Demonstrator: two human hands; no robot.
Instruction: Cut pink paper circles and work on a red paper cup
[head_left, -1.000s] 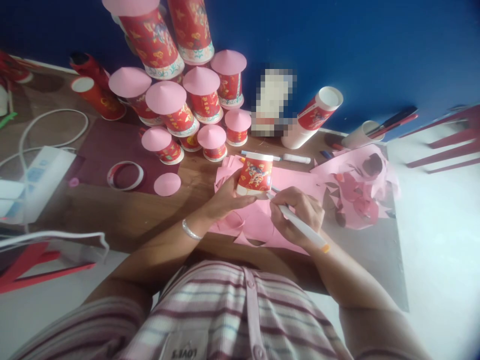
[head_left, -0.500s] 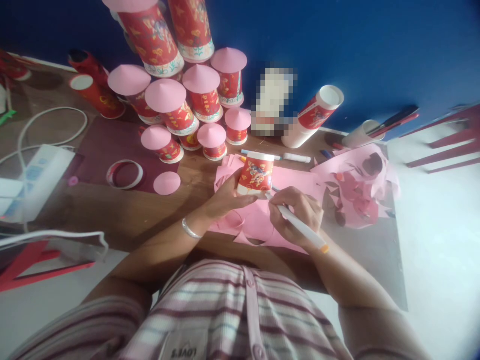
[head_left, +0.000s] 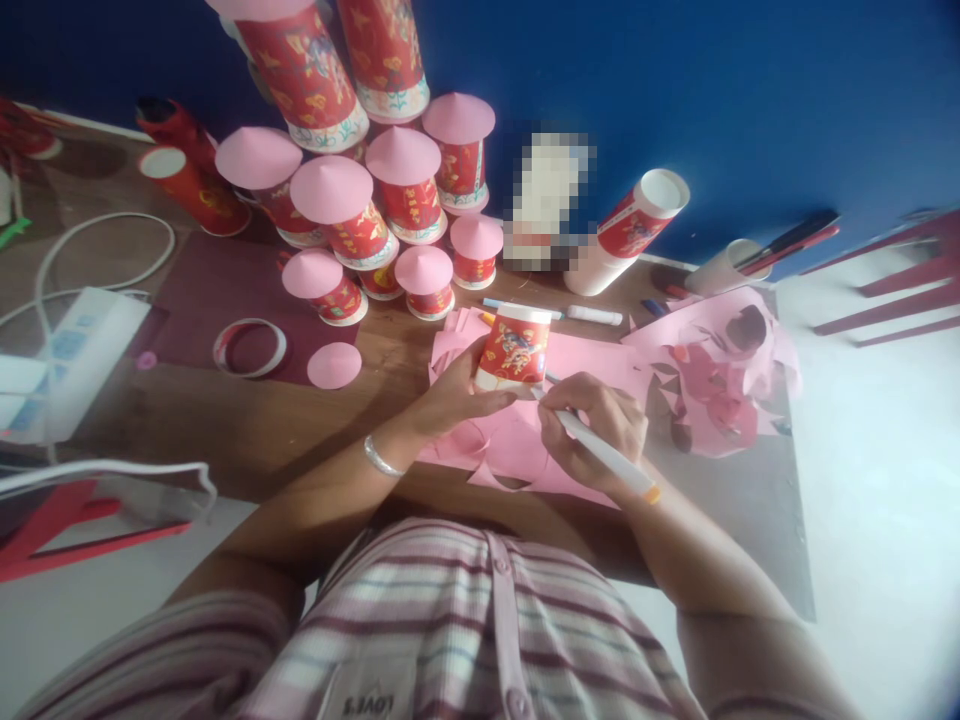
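Observation:
My left hand (head_left: pixel 454 396) grips a red printed paper cup (head_left: pixel 514 348) that stands upside down on a sheet of pink paper (head_left: pixel 592 370). My right hand (head_left: pixel 592 428) is closed around a white marker (head_left: pixel 609 460), its tip against the cup's lower edge on the paper. The pink sheet has round holes cut into it near both hands.
Several red cups topped with pink paper cones (head_left: pixel 334 190) stand at the back left. A pink paper disc (head_left: pixel 334 365) and a tape ring (head_left: pixel 250 349) lie on the wooden table. Crumpled pink scraps (head_left: pixel 712 370) lie right. A power strip (head_left: pixel 71 360) sits left.

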